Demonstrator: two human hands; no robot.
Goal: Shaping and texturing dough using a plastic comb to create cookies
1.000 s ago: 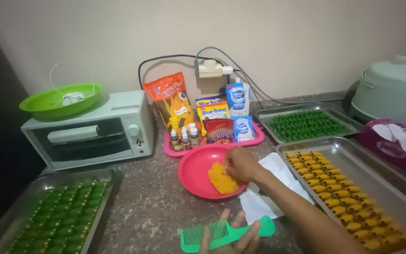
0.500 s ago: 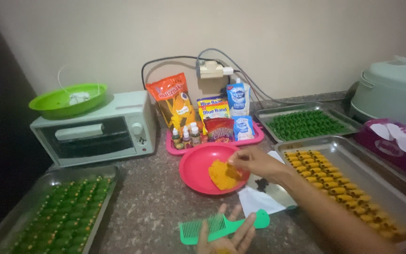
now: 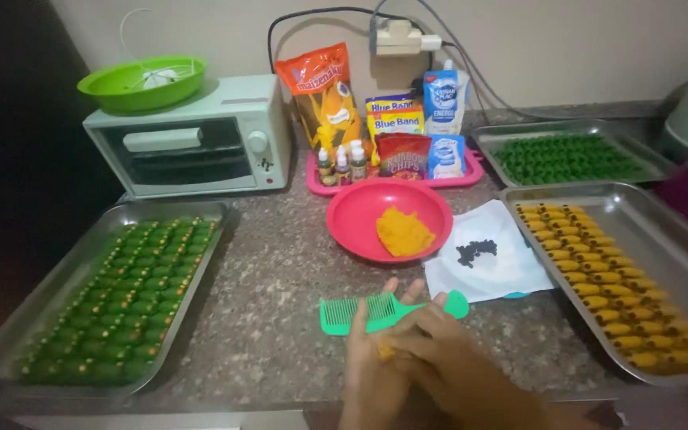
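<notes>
A small lump of orange dough [image 3: 385, 349] sits pressed between the two palms at the bench's near edge, only a sliver of it showing. Just behind it a green comb [image 3: 376, 311] lies flat on the bench, teeth pointing away, its handle toward the right, partly hidden by the fingers [image 3: 420, 306].

Speckled granite counter [image 3: 280, 263], plain beige wall [image 3: 583, 40], dark left edge.
</notes>
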